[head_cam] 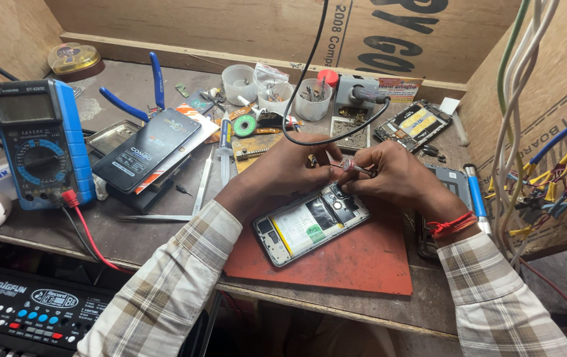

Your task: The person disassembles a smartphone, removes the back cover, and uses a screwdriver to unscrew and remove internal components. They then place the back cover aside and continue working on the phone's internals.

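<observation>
An opened phone (310, 223) with its back off lies on an orange-red mat (356, 263), battery and circuit board showing. My left hand (282, 170) rests on the phone's top left edge, fingers curled against it. My right hand (396, 175) grips a small screwdriver (355, 166) with a clear and red handle, its tip pointing at the phone's upper end near the camera area. A red thread band circles my right wrist.
A blue multimeter (40, 142) with a red lead stands at left. A black phone box (148, 149), blue-handled pliers (154, 82), tweezers (204, 182), small parts cups (313, 99), another bare phone board (412, 124) and a keyboard (25, 311) surround the mat. Wires (535, 132) hang at right.
</observation>
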